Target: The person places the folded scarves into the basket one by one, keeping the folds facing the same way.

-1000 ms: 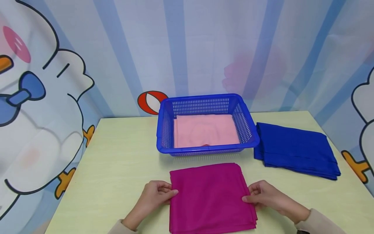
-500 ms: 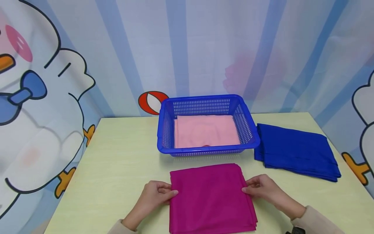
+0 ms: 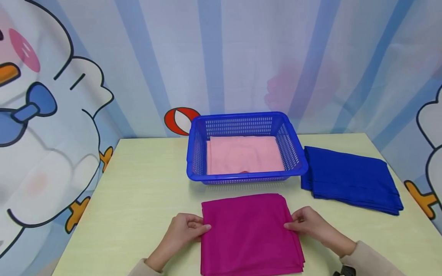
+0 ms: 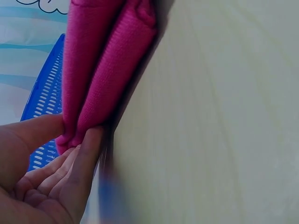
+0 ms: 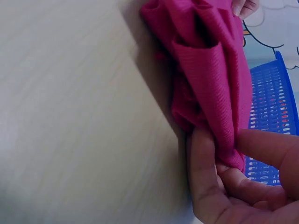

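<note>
A folded magenta cloth [image 3: 248, 234] lies on the pale table [image 3: 145, 199] near its front edge. My left hand [image 3: 186, 230] pinches the cloth's left edge between thumb and fingers; the left wrist view shows the folded layers [image 4: 100, 88] held in that pinch. My right hand [image 3: 305, 224] pinches the right edge, thumb on top and fingers under the layers [image 5: 210, 79]. Behind the cloth stands a blue plastic basket [image 3: 197, 153] with a folded pink cloth [image 3: 245, 155] flat inside it.
A folded dark blue cloth [image 3: 350, 178] lies on the table to the right of the basket. A cartoon-printed curtain backdrop [image 3: 69, 96] stands close behind the table. The table's left half shows bare surface.
My right hand has slid a little forward along the magenta cloth's right edge. The left hand and the cloth stay where they were.
</note>
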Tool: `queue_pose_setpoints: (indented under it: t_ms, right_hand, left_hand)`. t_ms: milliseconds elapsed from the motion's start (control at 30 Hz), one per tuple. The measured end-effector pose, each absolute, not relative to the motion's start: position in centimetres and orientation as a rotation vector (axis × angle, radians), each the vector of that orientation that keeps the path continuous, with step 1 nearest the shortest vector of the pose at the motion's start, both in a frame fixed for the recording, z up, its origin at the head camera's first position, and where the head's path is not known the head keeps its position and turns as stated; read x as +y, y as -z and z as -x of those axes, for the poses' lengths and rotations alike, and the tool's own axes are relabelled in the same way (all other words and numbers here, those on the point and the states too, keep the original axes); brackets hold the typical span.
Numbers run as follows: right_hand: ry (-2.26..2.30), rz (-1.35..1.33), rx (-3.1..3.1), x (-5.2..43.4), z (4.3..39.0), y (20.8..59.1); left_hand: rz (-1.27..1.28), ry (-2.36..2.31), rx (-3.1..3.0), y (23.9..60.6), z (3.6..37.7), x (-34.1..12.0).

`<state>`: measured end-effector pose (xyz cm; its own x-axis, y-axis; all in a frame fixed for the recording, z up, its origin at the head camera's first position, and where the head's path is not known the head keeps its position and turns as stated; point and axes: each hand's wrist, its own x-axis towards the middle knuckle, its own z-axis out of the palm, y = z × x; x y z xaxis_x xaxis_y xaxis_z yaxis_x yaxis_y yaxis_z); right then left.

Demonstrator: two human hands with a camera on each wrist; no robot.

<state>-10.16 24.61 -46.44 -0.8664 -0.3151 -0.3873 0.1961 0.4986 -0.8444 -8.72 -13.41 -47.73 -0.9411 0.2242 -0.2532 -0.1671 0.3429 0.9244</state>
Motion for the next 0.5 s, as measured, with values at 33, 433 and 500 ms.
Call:
queue_pose_setpoints:
  t_ms: [33, 433, 500]
  right_hand:
    - [1.348, 0.121, 2.260, 24.53, 10.17, 46.51]
    - [1.280, 0.187, 2.416, 23.82, 9.77, 46.36]
    - [1.259, 0.185, 2.440, 23.70, 9.65, 46.28]
  left_hand:
    - [-0.051, -1.630, 2.272, 47.77, 8.73, -13.40]
    - [-0.040, -1.630, 2.266, 47.96, 8.79, -13.50]
    - [-0.038, -1.625, 2.269, 47.99, 8.77, -13.53]
